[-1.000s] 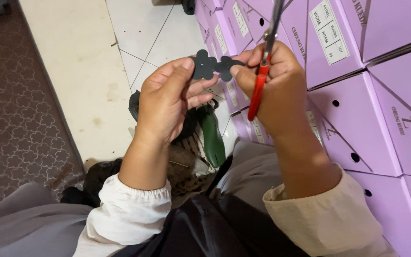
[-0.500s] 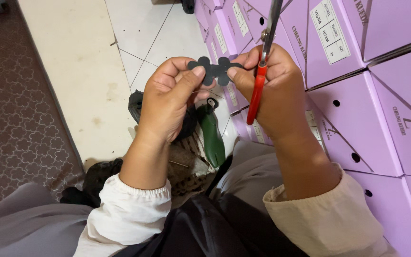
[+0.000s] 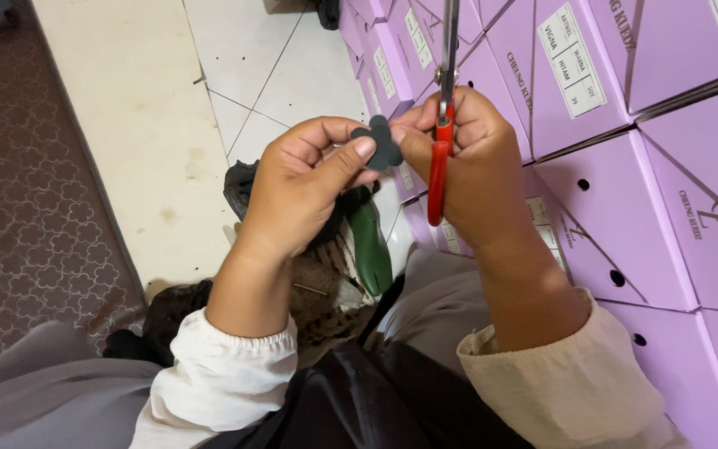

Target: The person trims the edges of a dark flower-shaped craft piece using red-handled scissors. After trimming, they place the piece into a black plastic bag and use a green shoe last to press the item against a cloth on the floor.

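My left hand (image 3: pixel 305 187) pinches a small dark flower-shaped cutout (image 3: pixel 381 143) between thumb and fingers, held up in front of me. My right hand (image 3: pixel 475 158) touches the other side of the cutout with its fingertips and grips red-handled scissors (image 3: pixel 440 158), whose metal blades point up and away past the top of the view. Both hands meet over my lap. Only part of the cutout shows between the fingers.
Stacked lilac shoe boxes (image 3: pixel 625 150) with white labels fill the right side. A green shoe part (image 3: pixel 370 241) and dark scraps (image 3: pixel 243 187) lie below the hands. Pale floor tiles (image 3: pixel 268 58) and a patterned brown mat (image 3: pixel 27 199) are on the left.
The cutout has been turned or folded between the fingers, so less of it shows now. Both hands stay close together; the scissors remain upright in the right hand.
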Motion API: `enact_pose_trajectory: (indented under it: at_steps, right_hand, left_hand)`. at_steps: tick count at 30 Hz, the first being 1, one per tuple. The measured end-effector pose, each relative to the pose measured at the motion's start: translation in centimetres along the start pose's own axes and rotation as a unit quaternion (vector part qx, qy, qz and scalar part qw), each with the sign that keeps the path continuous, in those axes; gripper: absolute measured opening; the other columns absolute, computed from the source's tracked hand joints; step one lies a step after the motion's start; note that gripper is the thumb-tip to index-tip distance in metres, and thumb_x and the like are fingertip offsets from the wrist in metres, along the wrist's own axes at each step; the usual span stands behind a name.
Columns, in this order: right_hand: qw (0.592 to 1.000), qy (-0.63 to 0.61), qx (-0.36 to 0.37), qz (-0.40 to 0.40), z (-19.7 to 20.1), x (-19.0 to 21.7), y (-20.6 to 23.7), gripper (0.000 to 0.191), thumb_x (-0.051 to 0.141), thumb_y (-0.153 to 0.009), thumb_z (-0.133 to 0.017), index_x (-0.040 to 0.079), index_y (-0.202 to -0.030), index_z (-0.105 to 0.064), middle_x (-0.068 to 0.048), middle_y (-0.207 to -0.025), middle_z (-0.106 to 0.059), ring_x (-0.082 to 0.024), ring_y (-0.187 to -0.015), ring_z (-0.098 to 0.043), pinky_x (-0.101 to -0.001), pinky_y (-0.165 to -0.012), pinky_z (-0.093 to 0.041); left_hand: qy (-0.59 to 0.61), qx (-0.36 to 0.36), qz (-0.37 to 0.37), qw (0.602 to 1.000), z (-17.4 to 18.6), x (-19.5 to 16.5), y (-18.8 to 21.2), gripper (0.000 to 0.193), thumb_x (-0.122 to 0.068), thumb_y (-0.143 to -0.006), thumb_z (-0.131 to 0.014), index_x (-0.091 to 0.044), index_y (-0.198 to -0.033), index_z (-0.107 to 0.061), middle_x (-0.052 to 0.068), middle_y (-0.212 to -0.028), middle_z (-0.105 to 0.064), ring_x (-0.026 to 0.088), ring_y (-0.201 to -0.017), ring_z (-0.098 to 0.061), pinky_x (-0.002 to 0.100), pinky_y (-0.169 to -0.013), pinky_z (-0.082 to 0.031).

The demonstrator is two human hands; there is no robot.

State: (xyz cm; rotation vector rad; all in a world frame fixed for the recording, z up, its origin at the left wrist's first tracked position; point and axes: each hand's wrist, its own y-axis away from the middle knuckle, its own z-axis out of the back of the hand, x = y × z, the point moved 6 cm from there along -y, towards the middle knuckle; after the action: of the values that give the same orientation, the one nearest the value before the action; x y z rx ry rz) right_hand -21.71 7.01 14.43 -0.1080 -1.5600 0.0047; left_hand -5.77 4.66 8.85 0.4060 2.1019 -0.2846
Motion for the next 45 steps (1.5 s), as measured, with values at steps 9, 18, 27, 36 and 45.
enact_pose_trajectory:
  at_steps: [9,18,27,36,45]
  right_hand:
    - [0.983,0.177,0.034,-0.018,-0.3,0.3,0.4,0.018,0.004,-0.091,-0.079,0.004,-0.103,-0.065,-0.003,-0.077,-0.058,-0.005,-0.066,-0.049,-0.0211,-0.061,-0.043]
    - [0.984,0.172,0.045,0.016,-0.6,0.4,0.3,0.017,0.004,-0.093,-0.078,0.004,-0.103,-0.064,0.005,-0.08,-0.063,-0.001,-0.069,-0.053,-0.019,-0.062,-0.047]
    - [0.999,-0.006,-0.032,-0.04,0.1,-0.5,-0.4,0.019,-0.003,-0.09,-0.07,0.008,-0.094,-0.055,-0.004,-0.094,-0.067,-0.009,-0.082,-0.062,-0.023,-0.076,-0.053]
    - [0.996,-0.064,-0.016,-0.06,-0.8,-0.9,-0.3,0.017,-0.002,-0.091,-0.069,0.006,-0.096,-0.056,-0.007,-0.094,-0.065,-0.014,-0.084,-0.067,-0.0279,-0.081,-0.056]
    - [0.997,-0.063,-0.007,-0.047,-0.9,-1.0,-0.1,0.018,-0.003,-0.092,-0.069,0.007,-0.097,-0.054,-0.008,-0.095,-0.066,-0.013,-0.084,-0.066,-0.0272,-0.083,-0.056]
  left_hand:
    - [-0.128,-0.027,-0.012,0.991,-0.1,-1.3,0.8,0.014,-0.002,-0.097,-0.069,0.002,-0.11,-0.071,-0.002,-0.089,-0.072,0.0,-0.076,-0.06,0.017,-0.069,-0.05]
    - [-0.191,-0.044,-0.026,0.98,0.4,-1.2,0.5,0.02,-0.002,-0.094,-0.076,0.001,-0.114,-0.073,-0.001,-0.082,-0.066,0.001,-0.071,-0.055,0.017,-0.065,-0.047]
    - [-0.148,-0.087,-0.03,0.985,2.2,-0.6,-0.6,0.026,-0.008,-0.104,-0.059,-0.001,-0.129,-0.065,-0.003,-0.098,-0.064,0.003,-0.083,-0.058,0.021,-0.078,-0.056]
    - [0.057,-0.036,0.043,0.997,1.8,0.6,-0.7,0.025,-0.016,-0.103,-0.066,0.001,-0.121,-0.064,-0.001,-0.082,-0.059,0.005,-0.064,-0.051,0.021,-0.057,-0.045]
    - [0.006,-0.038,0.07,0.997,1.3,0.2,-0.2,0.019,-0.014,-0.096,-0.072,-0.002,-0.11,-0.067,0.0,-0.079,-0.066,0.003,-0.056,-0.05,0.019,-0.051,-0.042]
